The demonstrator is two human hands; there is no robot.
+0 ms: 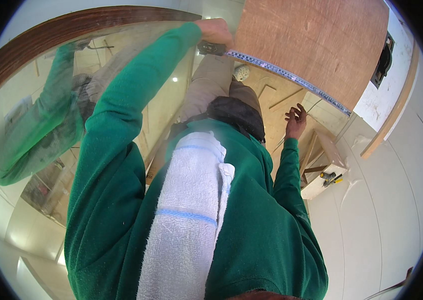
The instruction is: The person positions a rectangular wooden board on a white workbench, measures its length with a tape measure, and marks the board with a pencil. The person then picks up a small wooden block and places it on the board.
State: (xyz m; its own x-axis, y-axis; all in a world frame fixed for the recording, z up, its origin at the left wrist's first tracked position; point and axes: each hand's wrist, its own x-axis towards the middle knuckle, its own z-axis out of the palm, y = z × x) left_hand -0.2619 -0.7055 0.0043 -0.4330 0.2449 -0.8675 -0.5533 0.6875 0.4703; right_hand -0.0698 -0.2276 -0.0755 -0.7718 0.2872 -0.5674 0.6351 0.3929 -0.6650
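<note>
A reddish-brown plywood sheet (311,42) lies in front of me at the upper right. Along its near edge runs the pulled-out blade of a tape measure, slanting down to the sheet's right corner. The dark case of the tape measure (211,48) sits at the sheet's left corner. My left hand (216,31) is closed there, gripping the tape measure from above; its fingertips are mostly hidden. Below the sheet's edge hangs my right hand (296,120), its fingers apart and slightly curled, touching neither sheet nor blade.
On the left, a glass pane framed in dark wood (71,31) reflects my green sleeve. A black fitting (383,59) sits on the white surface right of the plywood. Tools with yellow parts (332,178) rest on a small wooden stand (316,189). Wood strips (287,99) lie below.
</note>
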